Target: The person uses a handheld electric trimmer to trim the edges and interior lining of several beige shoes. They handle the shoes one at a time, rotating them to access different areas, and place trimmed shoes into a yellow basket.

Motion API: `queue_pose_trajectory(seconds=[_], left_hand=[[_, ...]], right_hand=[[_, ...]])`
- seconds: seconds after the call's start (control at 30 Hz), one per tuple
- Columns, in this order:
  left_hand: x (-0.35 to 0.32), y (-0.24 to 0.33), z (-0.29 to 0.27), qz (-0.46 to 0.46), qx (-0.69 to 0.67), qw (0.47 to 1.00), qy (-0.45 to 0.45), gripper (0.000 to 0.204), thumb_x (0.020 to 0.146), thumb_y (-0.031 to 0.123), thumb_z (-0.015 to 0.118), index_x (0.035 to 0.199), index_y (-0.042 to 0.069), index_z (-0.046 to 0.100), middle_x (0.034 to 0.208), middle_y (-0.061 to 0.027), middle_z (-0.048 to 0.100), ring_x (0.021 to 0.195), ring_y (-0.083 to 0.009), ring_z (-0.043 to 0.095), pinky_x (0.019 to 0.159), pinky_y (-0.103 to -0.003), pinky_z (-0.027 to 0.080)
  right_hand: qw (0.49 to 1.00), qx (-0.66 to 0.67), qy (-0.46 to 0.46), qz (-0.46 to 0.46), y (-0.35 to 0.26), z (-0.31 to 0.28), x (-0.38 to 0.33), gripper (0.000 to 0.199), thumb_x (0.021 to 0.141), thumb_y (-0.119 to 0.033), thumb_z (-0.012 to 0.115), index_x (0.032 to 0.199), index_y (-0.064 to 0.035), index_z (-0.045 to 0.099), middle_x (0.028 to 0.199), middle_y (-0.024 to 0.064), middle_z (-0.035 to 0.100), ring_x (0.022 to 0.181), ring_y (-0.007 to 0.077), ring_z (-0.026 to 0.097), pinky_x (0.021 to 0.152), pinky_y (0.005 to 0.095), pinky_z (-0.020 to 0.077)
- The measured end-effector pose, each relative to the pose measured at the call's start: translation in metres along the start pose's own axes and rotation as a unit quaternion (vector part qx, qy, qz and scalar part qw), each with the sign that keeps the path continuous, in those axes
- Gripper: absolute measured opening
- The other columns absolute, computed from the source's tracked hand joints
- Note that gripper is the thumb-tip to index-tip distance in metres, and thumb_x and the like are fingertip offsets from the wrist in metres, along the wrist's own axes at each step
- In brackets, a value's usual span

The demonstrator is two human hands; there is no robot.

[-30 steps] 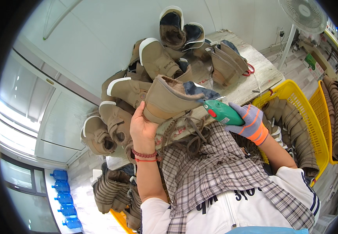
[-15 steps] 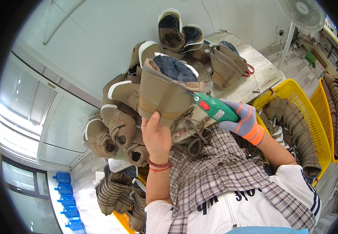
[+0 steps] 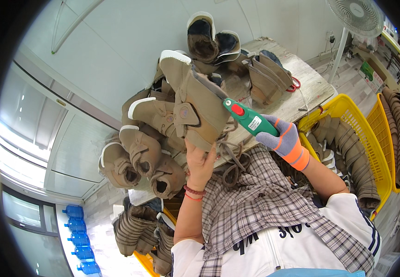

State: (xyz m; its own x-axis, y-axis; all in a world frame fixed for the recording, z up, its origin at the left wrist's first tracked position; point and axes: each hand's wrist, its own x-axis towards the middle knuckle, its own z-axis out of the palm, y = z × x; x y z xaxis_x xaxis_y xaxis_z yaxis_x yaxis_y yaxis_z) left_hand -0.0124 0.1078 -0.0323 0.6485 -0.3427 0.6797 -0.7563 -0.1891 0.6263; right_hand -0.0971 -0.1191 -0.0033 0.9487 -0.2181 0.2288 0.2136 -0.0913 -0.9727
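Note:
My bare left hand (image 3: 201,162) grips a tan boot upper (image 3: 197,113) from below, in front of my chest. The upper has dark fur lining, a strap patch on its side and a white-edged flap pointing up. My right hand (image 3: 285,141), in a grey and orange glove, is closed round a green handheld power cutter (image 3: 250,121) with a red button. The cutter's tip meets the right edge of the upper; its blade is hidden. Brown trimmed strips (image 3: 232,171) hang by the table edge below the upper.
More boot uppers (image 3: 140,150) are heaped left on the table (image 3: 304,76), others at its back. Red-handled scissors (image 3: 294,84) lie at right. A yellow basket (image 3: 384,166) of stacked uppers stands right, beneath a fan (image 3: 354,17). Blue bottles (image 3: 79,237) line the lower left.
My left hand has turned the boot upper, so its strapped side now shows and its furry opening faces away. The cutter has shifted slightly left along the edge.

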Motion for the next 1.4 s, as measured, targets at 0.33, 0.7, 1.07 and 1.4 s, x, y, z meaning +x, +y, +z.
queue_pose_trajectory(seconds=[0.33,0.7,1.07,1.4], left_hand=[[-0.01,-0.008,0.004,0.153,0.204,0.961,-0.11,0.023,0.07,0.003,0.062,0.093,0.003,0.063,0.096,-0.0154,0.053,0.101,-0.0417,0.045,0.092,-0.057,0.032],[-0.037,-0.013,0.009,0.144,0.216,0.954,-0.15,0.028,0.074,0.004,0.06,0.101,0.004,0.063,0.114,-0.0174,0.052,0.111,-0.0413,0.043,0.096,-0.054,0.029],[0.083,-0.076,-0.037,0.051,0.371,0.926,0.043,0.024,0.079,0.002,0.054,0.103,-0.003,0.055,0.115,-0.0251,0.048,0.11,-0.044,0.042,0.099,-0.049,0.031],[0.042,-0.1,0.237,-0.519,-0.398,0.756,0.024,0.03,0.076,0.008,0.07,0.102,0.002,0.057,0.093,-0.0028,0.059,0.085,-0.0128,0.054,0.072,-0.027,0.044]], right_hand=[[0.989,0.115,0.009,0.098,-0.006,-0.003,0.005,0.046,0.079,-0.024,0.071,0.114,0.0014,0.056,0.081,-0.0002,0.059,0.065,0.0035,0.05,0.057,0.0178,0.0419],[0.985,0.138,0.003,0.106,-0.006,-0.004,0.009,0.046,0.08,-0.028,0.07,0.111,0.0023,0.056,0.079,-0.0002,0.059,0.061,0.0044,0.051,0.054,0.0187,0.0418],[0.985,0.035,0.109,0.127,0.029,-0.044,-0.007,0.035,0.081,-0.023,0.069,0.103,0.0017,0.06,0.075,-0.0021,0.058,0.06,0.0021,0.049,0.052,0.0181,0.0399],[0.973,0.06,0.197,0.108,0.053,-0.09,-0.021,0.033,0.085,-0.027,0.064,0.099,0.0021,0.058,0.066,0.0013,0.055,0.051,0.008,0.051,0.047,0.0212,0.0394]])
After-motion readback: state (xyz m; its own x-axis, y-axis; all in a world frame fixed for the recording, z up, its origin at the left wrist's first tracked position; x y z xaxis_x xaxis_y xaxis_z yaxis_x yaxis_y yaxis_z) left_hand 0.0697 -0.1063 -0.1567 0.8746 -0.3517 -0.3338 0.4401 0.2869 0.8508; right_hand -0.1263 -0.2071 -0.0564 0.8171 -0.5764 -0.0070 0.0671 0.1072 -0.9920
